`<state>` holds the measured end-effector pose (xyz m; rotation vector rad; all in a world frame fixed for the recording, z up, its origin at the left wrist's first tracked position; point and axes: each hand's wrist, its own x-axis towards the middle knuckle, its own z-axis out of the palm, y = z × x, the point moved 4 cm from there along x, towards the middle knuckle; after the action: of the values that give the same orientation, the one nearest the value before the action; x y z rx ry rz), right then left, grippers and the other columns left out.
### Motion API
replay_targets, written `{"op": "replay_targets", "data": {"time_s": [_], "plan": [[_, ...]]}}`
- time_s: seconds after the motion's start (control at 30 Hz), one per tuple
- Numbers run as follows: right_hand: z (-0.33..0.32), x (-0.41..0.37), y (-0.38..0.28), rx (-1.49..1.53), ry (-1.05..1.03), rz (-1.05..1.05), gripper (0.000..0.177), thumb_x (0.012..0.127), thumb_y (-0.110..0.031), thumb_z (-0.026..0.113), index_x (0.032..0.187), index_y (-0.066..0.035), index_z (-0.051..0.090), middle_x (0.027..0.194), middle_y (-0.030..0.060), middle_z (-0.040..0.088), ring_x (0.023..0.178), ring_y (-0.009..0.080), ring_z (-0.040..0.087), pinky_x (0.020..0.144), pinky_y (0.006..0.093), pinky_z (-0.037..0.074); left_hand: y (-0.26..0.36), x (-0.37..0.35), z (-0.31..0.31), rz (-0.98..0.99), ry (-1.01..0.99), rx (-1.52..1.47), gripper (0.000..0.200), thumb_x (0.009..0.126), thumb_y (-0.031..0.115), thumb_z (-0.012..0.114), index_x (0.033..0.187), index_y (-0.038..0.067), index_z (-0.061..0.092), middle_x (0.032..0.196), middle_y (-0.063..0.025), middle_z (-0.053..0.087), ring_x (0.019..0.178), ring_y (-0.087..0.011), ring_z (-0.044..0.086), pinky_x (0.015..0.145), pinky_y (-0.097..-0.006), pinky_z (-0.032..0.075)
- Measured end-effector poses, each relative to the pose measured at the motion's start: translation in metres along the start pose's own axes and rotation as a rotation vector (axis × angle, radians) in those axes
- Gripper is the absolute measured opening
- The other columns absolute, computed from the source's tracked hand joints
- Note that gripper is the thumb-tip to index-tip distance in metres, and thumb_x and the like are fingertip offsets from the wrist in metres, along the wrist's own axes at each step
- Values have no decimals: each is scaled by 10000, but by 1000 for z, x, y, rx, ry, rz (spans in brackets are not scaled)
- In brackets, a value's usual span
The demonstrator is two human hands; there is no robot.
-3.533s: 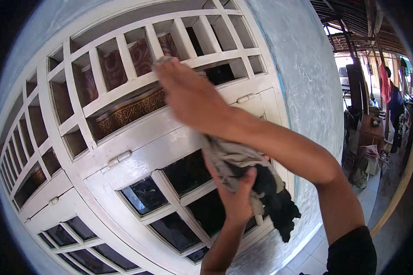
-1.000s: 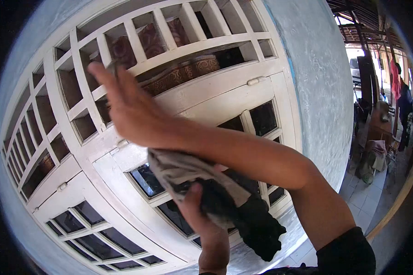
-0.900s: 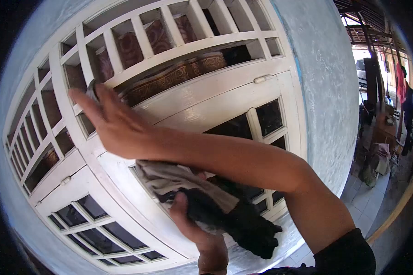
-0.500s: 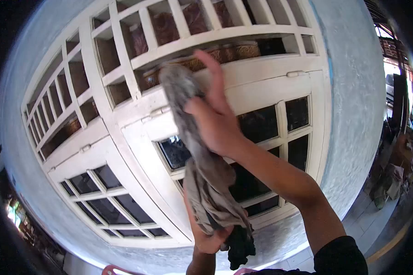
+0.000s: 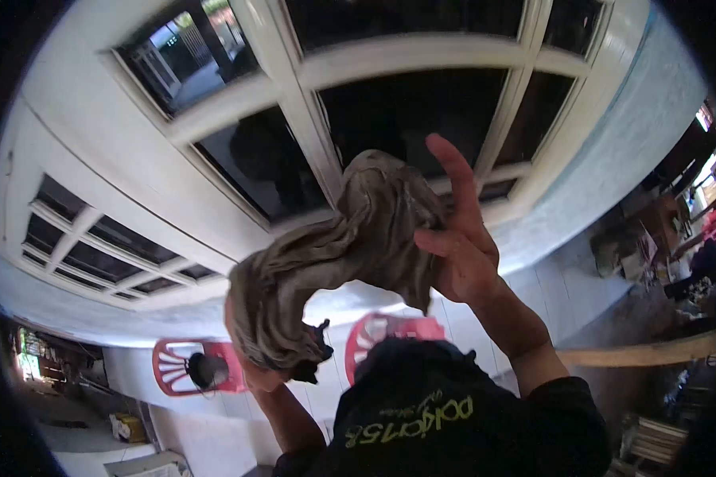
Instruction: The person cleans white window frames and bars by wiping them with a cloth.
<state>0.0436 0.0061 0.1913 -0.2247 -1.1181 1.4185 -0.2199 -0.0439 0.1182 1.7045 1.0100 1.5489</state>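
A crumpled grey-brown cloth (image 5: 358,215) with a dark ragged end hangs in a bent bundle between my two hands, in front of the white-framed window. My left hand (image 5: 256,374) grips its lower left end, and folds of cloth cover most of the fingers. On the other side my right hand (image 5: 471,262) holds the cloth's right part. One digit of that hand points upward, another lies bent across the fabric, and the remaining fingers are hidden. Behind the cloth are the dark glass panes (image 5: 410,111), with the cloth's upper edge in front of them.
Below stand two red plastic chairs, the left chair (image 5: 171,370) bearing a dark container (image 5: 207,370) and the other chair (image 5: 406,327) close to my body. A pale blue wall (image 5: 605,175) borders the window. Wooden planks (image 5: 652,350) and cluttered goods fill the right side.
My view has tilted down from the upper grille to the lower panes and floor. Both hands have come down, and the cloth has gone from stretched upright to bunched sideways between them.
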Motion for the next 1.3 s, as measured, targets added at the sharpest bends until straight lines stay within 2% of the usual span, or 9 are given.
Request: {"op": "replay_targets", "data": {"time_s": [0.17, 0.3, 0.47, 0.67, 0.93, 1.03, 1.17, 1.2, 1.3], "plan": [[-28, -40, 30, 60, 169, 158, 696, 849, 67, 422, 1411, -139, 66, 1304, 246, 370, 1215, 297, 426, 990, 383, 415, -20, -23, -24, -31, 62, 87, 927, 593, 198, 777, 1340, -31, 278, 1281, -161, 422, 1167, -262, 448, 976, -377, 363], [-59, -63, 44, -383, 193, 305, 592, 852, 68, 462, 1368, -89, 218, 1229, 206, 443, 1133, 281, 507, 916, 367, 480, -24, -29, -23, -36, 23, 172, 873, 615, 227, 772, 1318, -37, 328, 1253, -159, 450, 1138, -259, 470, 957, -372, 379], [-77, -78, 53, -511, 174, 321, 608, 807, 75, 545, 1344, -46, 287, 1106, 149, 505, 1017, 220, 571, 846, 316, 505, -26, -19, -6, -127, -29, -38, 732, 620, 167, 747, 1236, -48, 416, 1144, -158, 531, 1033, -249, 541, 902, -373, 427], [-101, -100, 63, -785, 121, 383, 706, 745, 61, 632, 1369, -64, 327, 974, 66, 559, 872, 144, 564, 829, 297, 464, -19, -22, 8, -103, -128, 193, 655, 609, 111, 800, 1167, 10, 473, 1088, -141, 576, 951, -211, 576, 843, -334, 461], [-104, -113, 67, -966, 31, 298, 712, 708, -162, 755, 1334, -127, 417, 1210, 109, 496, 1055, 230, 521, 864, 373, 455, -19, 2, 62, -77, -351, 70, 486, 570, -79, 670, 1036, 17, 574, 935, -181, 624, 867, -282, 619, 786, -334, 471], [-109, -114, 75, -935, -4, 312, 586, 690, -170, 777, 1215, -86, 531, 1191, 102, 543, 1007, 221, 557, 778, 325, 483, -26, 2, 69, -202, -512, 131, 519, 552, -93, 638, 1056, 14, 574, 977, -209, 615, 892, -295, 619, 782, -331, 469], [-113, -114, 68, -898, 71, 422, 510, 689, -172, 784, 1144, -68, 578, 1129, 106, 573, 953, 212, 572, 731, 304, 490, -37, -2, 76, -189, -441, -3, 531, 537, -91, 625, 1054, 21, 580, 999, -208, 611, 917, -297, 612, 805, -333, 462], [-111, -113, 66, -962, 30, 268, 419, 711, -186, 769, 1073, -68, 595, 997, 94, 571, 830, 193, 567, 726, 299, 499, -40, -1, 78, -188, -447, -7, 539, 536, -92, 624, 1060, 24, 579, 999, -206, 612, 921, -296, 611, 808, -333, 461], [-122, -119, 67, -1030, 159, 380, 318, 701, -93, 737, 982, -41, 598, 917, 70, 565, 753, 158, 588, 626, 272, 501, -41, 3, 84, -183, -508, 44, 561, 536, -92, 625, 1081, 30, 575, 1007, -197, 613, 932, -290, 609, 818, -330, 457]]}}
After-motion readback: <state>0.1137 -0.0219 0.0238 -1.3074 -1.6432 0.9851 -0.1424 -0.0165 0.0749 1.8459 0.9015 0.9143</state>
